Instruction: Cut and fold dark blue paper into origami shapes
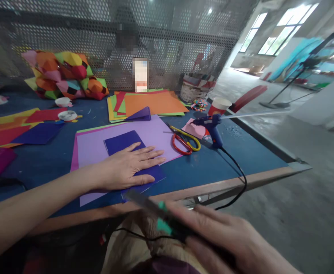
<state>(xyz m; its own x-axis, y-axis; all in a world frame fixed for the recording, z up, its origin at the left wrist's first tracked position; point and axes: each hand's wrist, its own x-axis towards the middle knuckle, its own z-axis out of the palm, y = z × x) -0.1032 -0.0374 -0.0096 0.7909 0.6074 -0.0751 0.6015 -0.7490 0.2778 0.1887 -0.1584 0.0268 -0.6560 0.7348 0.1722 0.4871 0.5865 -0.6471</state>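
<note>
The person's left hand (129,167) rests palm-down, fingers extended, on the dark blue paper (123,142), which lies over a lilac sheet (91,150) and shows above and below that hand. The right hand (226,232), blurred, is closed around a dark tool (148,205), whose tip is near the paper's lower edge; whether they touch cannot be told.

Your table (258,150) has a blue top and a wood-toned front edge. Facing you across it: a grey perforated screen (169,43), with one small bright light (210,11) near its top. To your right, grey floor (304,205). Farther off, paned windows (288,28) in a grey wall (274,8), white with daylight; a dark stand (311,62) on the floor nearer you.
</note>
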